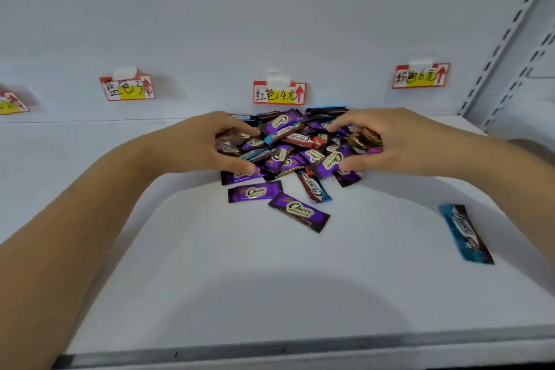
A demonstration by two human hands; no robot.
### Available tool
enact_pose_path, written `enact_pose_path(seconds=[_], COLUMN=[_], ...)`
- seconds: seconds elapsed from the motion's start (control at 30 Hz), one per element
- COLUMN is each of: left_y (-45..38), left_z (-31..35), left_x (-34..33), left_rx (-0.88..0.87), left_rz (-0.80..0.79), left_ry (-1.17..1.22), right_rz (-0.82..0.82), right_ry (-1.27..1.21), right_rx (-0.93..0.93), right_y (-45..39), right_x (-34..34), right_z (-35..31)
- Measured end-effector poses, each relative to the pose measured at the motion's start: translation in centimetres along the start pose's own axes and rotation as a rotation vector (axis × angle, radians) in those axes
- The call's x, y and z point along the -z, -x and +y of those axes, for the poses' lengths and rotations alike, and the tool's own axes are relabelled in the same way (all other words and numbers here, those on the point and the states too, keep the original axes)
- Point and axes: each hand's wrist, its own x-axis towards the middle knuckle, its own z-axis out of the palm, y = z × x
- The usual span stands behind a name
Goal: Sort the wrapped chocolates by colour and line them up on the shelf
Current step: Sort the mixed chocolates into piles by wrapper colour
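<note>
Head view: the chocolates (295, 147) lie in one mixed pile at the back centre of the shelf (210, 264), below the price tags (279, 93). The left hand (207, 141) and right hand (387, 141) cup the pile from opposite sides, fingers curled into the wrappers, probably to gather it. A blue bar (465, 233) lies well apart, right.

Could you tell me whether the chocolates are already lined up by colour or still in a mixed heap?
Still heaped: purple, red and blue wrappers overlap in one pile between both hands, and a blue bar lies apart at the right.
</note>
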Motion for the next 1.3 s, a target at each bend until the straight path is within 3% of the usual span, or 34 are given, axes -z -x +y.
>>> enact_pose_path(seconds=[0.07,0.17,0.23,0.3,0.37,0.53,0.63,0.73,0.8,0.9,0.97,1.03,1.13,1.3], left_y=[0.0,0.0,-0.1,-0.1,0.0,0.4,0.8,0.5,0.0,-0.6,-1.1,-1.4,-1.5,-1.1], left_z=[0.1,0.2,0.4,0.7,1.4,3.5,4.1,2.2,0.0,-2.5,-3.8,-4.8,-5.0,-4.1], left_x=[0.0,-0.6,-1.3,-1.6,-2.0,-3.6,-3.4,-2.2,-1.2,-0.3,-0.2,-0.4,-0.8,-0.6], left_rx=[0.029,0.09,0.093,0.086,0.056,-0.039,-0.074,-0.143,-0.124,-0.056,-0.007,0.043,0.093,0.031], left_rz=[-0.1,-0.255,-0.269,-0.227,-0.167,0.026,-0.014,0.102,0.266,0.378,0.399,0.354,0.255,0.202], left_ry=[-0.146,-0.329,-0.354,-0.33,-0.35,-0.348,-0.084,0.104,0.032,-0.04,-0.084,-0.158,-0.238,-0.03], right_rz=[-0.065,-0.304,-0.453,-0.473,-0.371,0.098,0.272,0.396,0.404,0.202,0.066,0.025,0.101,0.327], right_ry=[0.023,0.033,0.04,-0.002,-0.052,-0.103,-0.305,-0.144,0.018,0.185,0.239,0.203,0.241,0.154], right_rx=[-0.048,-0.178,-0.288,-0.339,-0.34,-0.289,-0.286,-0.261,-0.211,0.041,0.173,0.148,0.141,0.042], right_y=[2.3,6.4,8.5,9.2,8.8,4.0,1.5,1.1,1.9,2.8,2.4,1.9,1.3,-1.9], right_x=[0.7,2.9,3.7,3.4,2.6,-2.2,-3.8,-4.4,-4.9,-6.2,-6.6,-6.1,-5.0,-4.1], right_z=[0.5,2.0,2.7,2.8,2.3,-0.9,-3.0,-4.4,-5.5,-6.9,-6.6,-6.1,-5.3,-4.7])
